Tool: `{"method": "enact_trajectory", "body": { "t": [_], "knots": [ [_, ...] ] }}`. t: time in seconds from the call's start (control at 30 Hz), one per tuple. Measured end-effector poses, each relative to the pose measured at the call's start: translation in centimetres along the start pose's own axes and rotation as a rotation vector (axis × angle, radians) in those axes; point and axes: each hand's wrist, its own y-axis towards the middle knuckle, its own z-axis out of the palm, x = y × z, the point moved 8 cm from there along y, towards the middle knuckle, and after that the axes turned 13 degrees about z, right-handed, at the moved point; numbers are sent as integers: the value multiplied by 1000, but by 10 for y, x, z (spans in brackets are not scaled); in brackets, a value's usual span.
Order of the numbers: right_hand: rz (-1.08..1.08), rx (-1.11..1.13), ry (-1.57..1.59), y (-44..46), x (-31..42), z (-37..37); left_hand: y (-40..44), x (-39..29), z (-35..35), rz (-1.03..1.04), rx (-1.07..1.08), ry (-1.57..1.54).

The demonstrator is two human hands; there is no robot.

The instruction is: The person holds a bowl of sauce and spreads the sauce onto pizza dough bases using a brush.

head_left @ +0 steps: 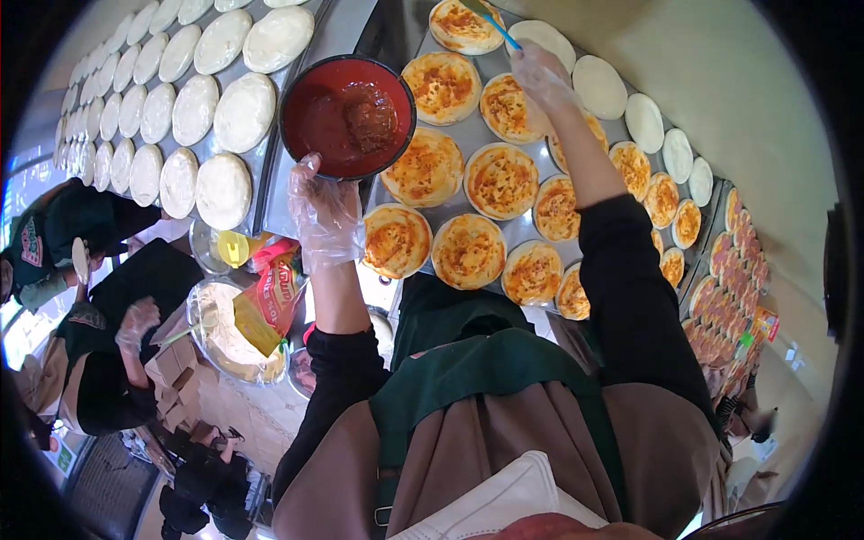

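Observation:
My left hand (319,211), in a clear plastic glove, grips the near rim of a dark bowl (301,121) with a red inside. Some reddish-brown sauce (369,117) lies in the bowl. My right hand (544,76), also gloved, is closed around a blue-handled spatula (504,31) with a flat greenish head, over the far part of the tray. Beneath it are rows of round dough bases; the nearer ones, such as this sauced dough round (501,180), carry orange-red sauce. A plain dough round (598,87) lies to the right of my hand, pale and without sauce.
Another metal tray (265,171) of plain dough rounds stands at left. Topped rounds (729,279) fill a tray at far right. Below left are a large bowl of pale flour-like contents (216,315) and a red bag (279,292). A co-worker's gloved hand (137,324) is at left.

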Motion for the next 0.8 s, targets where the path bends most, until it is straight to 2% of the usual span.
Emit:
{"method": "enact_trajectory", "body": {
  "t": [0.1,0.2,0.3,0.37,0.4,0.47,0.5,0.57,0.6,0.67,0.7,0.77,0.8],
  "knots": [
    [56,46,-9,14,8,22,12,11,4,-11,59,24],
    [0,104,-58,8,16,33,27,24,6,-8,27,187],
    [-96,144,93,-4,2,23,49,43,14,-25,89,216],
    [-51,197,400,-24,-18,3,64,57,24,-29,124,245],
    [-54,196,397,-34,-25,-7,71,64,29,-35,161,278],
    [70,313,695,-55,-44,-25,86,80,30,-47,145,294],
    [71,309,693,-62,-50,-36,94,88,29,-71,141,309],
    [88,465,753,-78,-57,-48,99,101,40,-95,190,329],
    [94,457,754,-84,-60,-57,103,108,44,-102,197,328],
    [-69,354,477,-94,-54,-75,111,120,48,-147,229,454],
    [-61,348,480,-95,-53,-77,110,124,53,-153,237,456],
    [-186,214,253,-100,-43,-84,108,133,68,-175,340,491],
    [-179,209,255,-98,-44,-82,103,136,79,-185,391,508]
  ]
}}
